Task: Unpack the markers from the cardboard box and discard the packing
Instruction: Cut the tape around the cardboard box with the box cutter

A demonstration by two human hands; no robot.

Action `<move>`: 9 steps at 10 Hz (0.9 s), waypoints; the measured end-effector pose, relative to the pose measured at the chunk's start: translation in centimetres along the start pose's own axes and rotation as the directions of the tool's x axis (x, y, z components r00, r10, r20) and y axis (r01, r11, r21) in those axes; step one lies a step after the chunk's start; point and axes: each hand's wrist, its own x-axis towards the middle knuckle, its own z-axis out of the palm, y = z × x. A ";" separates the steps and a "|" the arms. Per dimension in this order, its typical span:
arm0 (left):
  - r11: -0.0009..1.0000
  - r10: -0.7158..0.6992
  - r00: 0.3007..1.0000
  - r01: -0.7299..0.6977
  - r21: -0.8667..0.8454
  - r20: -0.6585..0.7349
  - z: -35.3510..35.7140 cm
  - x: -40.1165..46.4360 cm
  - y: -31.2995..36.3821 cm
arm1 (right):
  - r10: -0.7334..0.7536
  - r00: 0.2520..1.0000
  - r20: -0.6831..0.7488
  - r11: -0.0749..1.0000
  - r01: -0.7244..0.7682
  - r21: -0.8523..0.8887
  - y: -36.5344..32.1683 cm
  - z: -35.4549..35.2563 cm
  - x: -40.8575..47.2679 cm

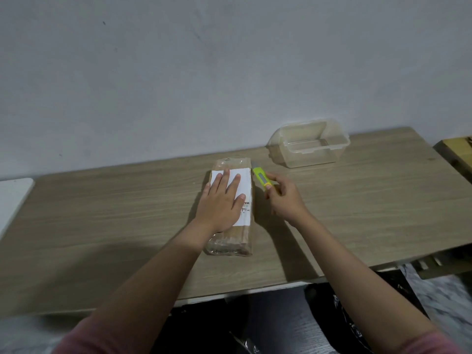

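A long cardboard box (236, 238), wrapped in clear tape and bearing a white shipping label, lies lengthwise in the middle of the wooden table (102, 213). My left hand (221, 200) lies flat on the label with fingers spread, pressing the box down. My right hand (284, 198) grips a yellow-green utility knife (261, 178), whose front end points at the box's far right edge. No markers are visible; the box is closed.
A clear plastic container (310, 144) stands open at the back right of the table, near the wall. A white surface (12, 198) adjoins the table's left end. Dark bags (332, 315) lie on the floor below the front edge.
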 end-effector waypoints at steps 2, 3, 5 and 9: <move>1.000 -0.006 1.000 0.006 -0.015 -0.004 0.0 0.0 -0.2 | 0.014 0.999 0.036 0.999 -0.016 0.052 1.2 1.1 -2.1; 1.000 -0.005 1.000 0.005 -0.017 -0.009 0.0 0.0 -0.3 | 0.025 0.998 0.062 0.998 -0.029 0.062 0.7 0.7 -2.2; 1.000 -0.003 1.000 0.003 -0.019 -0.002 0.1 0.0 -0.1 | 0.009 0.990 0.142 0.999 -0.016 0.045 0.8 -1.4 -3.8; 0.999 -0.022 1.000 0.023 -0.028 0.011 0.1 0.1 0.0 | -0.023 0.970 0.244 0.998 0.009 0.058 1.9 -2.6 -8.9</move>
